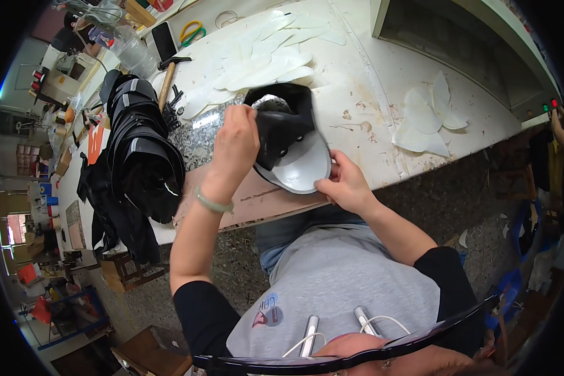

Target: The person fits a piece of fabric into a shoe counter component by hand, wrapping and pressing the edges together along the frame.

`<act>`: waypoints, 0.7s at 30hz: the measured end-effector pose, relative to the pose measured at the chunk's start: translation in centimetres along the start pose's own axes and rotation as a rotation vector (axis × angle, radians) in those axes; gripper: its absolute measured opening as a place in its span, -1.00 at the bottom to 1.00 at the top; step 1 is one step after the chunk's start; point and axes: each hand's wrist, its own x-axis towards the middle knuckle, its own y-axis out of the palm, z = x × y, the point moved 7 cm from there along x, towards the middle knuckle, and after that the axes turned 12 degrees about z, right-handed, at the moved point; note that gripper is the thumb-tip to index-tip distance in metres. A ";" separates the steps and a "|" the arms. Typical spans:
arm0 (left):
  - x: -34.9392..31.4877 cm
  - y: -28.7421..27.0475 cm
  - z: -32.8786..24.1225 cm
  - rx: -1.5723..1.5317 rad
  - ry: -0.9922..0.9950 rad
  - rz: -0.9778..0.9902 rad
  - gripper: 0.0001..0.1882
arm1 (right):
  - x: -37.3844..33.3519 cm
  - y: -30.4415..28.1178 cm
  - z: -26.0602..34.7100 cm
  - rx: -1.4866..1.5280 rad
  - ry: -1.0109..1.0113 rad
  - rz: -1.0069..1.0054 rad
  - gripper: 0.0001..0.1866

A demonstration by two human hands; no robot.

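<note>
Between my two hands, at the table's near edge, is a black, cap-shaped piece (288, 103) with a rounded, pale grey-white end (304, 169) edged in black. Its exact kind is unclear. My left hand (237, 138), a pale bangle on its wrist, has closed fingers at the piece's upper left edge. On the right, my right hand (346, 183) pinches the rim of the pale end between thumb and fingers. Left of my left forearm lies a nested row of similar black pieces (145, 147). A speckled stone slab (197, 139) shows behind my left hand.
Thin whitish cut pieces (269, 62) lie piled at the back, with several more (423, 119) at right. A hammer (167, 84), phone (164, 42), scissors (192, 34) and plastic bottle (131, 50) sit at back left. A grey box-like frame (445, 56) stands at back right.
</note>
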 end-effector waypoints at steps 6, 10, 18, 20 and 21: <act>-0.2 -1.3 -1.2 -0.286 0.054 0.195 -0.82 | -2.6 -2.9 4.9 -0.510 -0.059 -0.018 -0.61; -0.2 -0.8 -2.5 -0.429 0.021 0.305 -0.81 | -3.7 1.8 9.9 -0.964 -0.657 0.075 -0.75; 4.4 -2.1 1.5 -0.416 -0.068 0.114 -0.72 | 0.3 6.1 5.6 -1.484 -0.614 0.314 -0.56; 6.2 -3.7 2.0 -0.473 -0.045 0.091 -0.71 | 1.2 6.4 5.7 -1.482 -0.484 0.413 -0.59; 6.7 -4.5 1.4 -0.489 0.024 0.102 -0.71 | 1.9 6.4 5.1 -1.475 -0.348 0.502 -0.61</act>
